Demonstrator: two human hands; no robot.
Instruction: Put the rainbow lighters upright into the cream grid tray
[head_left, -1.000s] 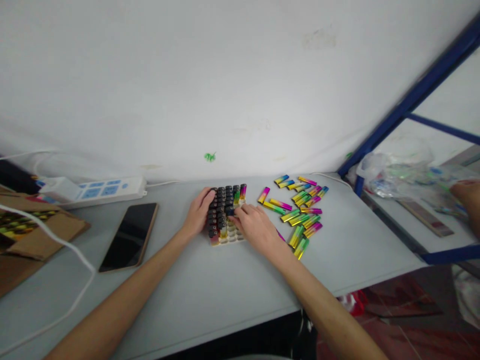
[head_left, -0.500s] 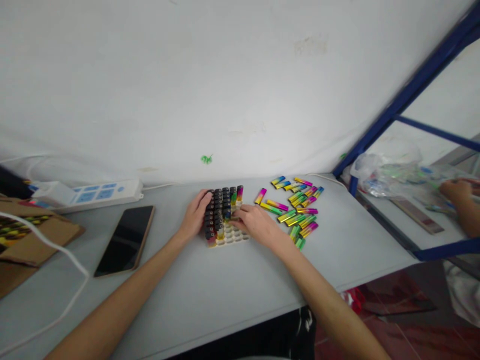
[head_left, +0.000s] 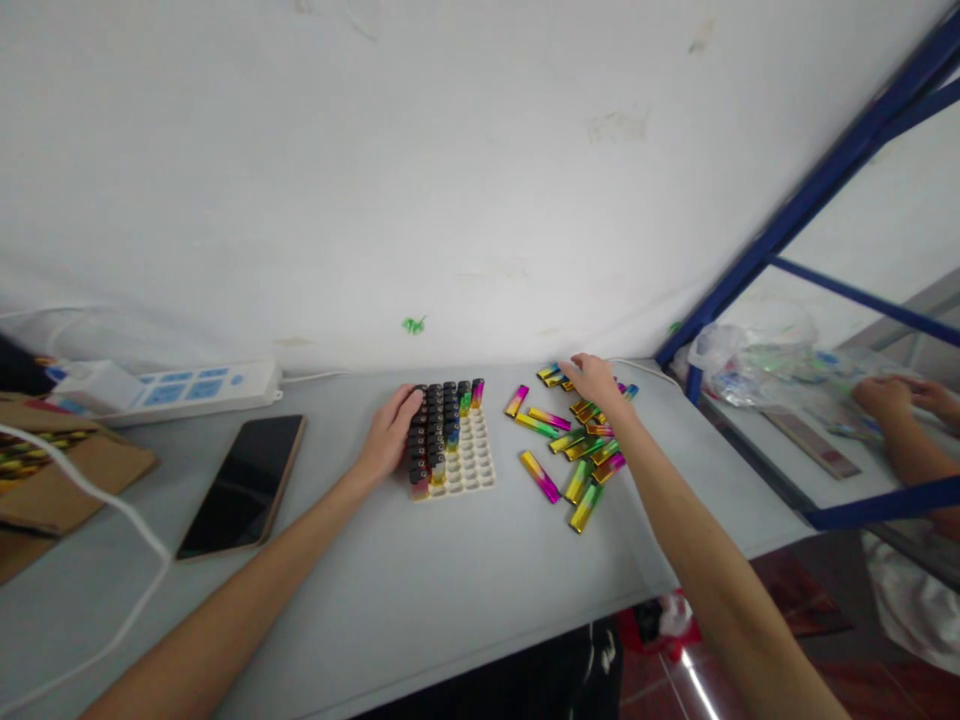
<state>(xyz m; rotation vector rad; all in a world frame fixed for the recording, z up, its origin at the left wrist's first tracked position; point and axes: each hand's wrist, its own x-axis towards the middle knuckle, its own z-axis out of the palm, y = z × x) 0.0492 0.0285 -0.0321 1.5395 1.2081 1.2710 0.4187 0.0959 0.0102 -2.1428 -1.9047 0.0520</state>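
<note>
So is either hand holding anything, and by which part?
Left hand holds the tray at its far left corner, thumb by the black tops. Right hand is at the loose pieces; can't tell if it grips one.

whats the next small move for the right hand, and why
Probably pinch the blue-and-yellow metallic tube with the right hand: its fingertips are right by that tube, the left hand rests at the rack's left side, and the rack's right side shows unfilled holes.
</note>
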